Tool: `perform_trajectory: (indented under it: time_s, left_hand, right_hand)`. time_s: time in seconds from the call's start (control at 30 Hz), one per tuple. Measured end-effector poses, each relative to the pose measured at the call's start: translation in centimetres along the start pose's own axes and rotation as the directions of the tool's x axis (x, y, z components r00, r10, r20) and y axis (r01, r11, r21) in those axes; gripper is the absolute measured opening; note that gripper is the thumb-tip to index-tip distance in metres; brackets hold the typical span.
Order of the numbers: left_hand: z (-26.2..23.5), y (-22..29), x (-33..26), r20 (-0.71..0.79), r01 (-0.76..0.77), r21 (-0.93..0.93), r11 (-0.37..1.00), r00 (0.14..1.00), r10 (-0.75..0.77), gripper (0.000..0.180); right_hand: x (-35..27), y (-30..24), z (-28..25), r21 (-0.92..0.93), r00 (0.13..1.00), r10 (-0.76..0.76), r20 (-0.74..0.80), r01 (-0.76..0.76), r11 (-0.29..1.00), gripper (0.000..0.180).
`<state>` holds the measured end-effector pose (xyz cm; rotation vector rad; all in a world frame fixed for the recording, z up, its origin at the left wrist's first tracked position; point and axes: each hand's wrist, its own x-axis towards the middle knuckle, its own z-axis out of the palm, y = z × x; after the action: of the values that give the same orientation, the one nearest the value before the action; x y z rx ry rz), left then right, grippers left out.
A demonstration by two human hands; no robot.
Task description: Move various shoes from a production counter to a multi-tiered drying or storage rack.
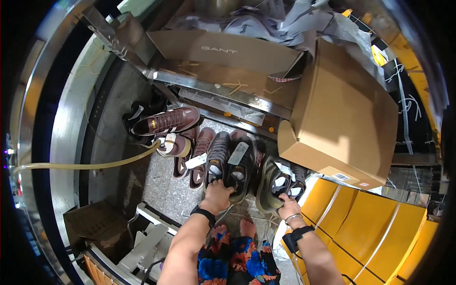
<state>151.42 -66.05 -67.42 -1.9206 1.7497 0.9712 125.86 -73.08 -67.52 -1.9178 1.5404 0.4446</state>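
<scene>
My left hand [217,194] grips the heels of a dark grey pair of sneakers [229,164] with a white tag, standing on the stone floor. My right hand [288,204] holds the heel of an olive-and-black pair of sneakers [278,183] just to the right. Both pairs point away from me. Left of them stand brown sneakers [197,154] with a white tag, and a maroon sneaker [167,121] lies on its side on top of a black shoe.
A large brown cardboard box [344,118] sits right of the shoes, beside an open flat box [228,50] holding crumpled paper. Yellow bins [361,223] are at lower right. A yellowish hose [85,165] runs across the left. My feet [232,230] are below.
</scene>
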Motion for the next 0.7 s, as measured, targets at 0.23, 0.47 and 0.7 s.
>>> perform_trajectory:
  time_s: [0.23, 0.47, 0.7]
  left_hand:
    - [-9.8, -0.3, -8.0, 0.148, 0.062, -0.548, 0.834, 0.989, 0.023, 0.052]
    - [-14.6, 3.8, -25.9, 0.357, 0.347, -0.934, 0.085, 0.906, 0.226, 0.049]
    - [-19.7, 8.8, -37.2, 0.357, 0.336, -0.933, 0.129, 0.907, 0.222, 0.049]
  right_hand:
    - [-14.1, -0.5, -6.0, 0.234, 0.999, 0.038, 0.010, -0.040, 0.971, 0.028]
    - [-32.7, -1.6, -13.5, 0.725, 0.994, 0.066, 0.082, -0.105, 0.681, 0.039]
    - [-49.6, -1.2, -23.8, 0.859, 0.994, 0.100, 0.040, -0.085, 0.505, 0.039]
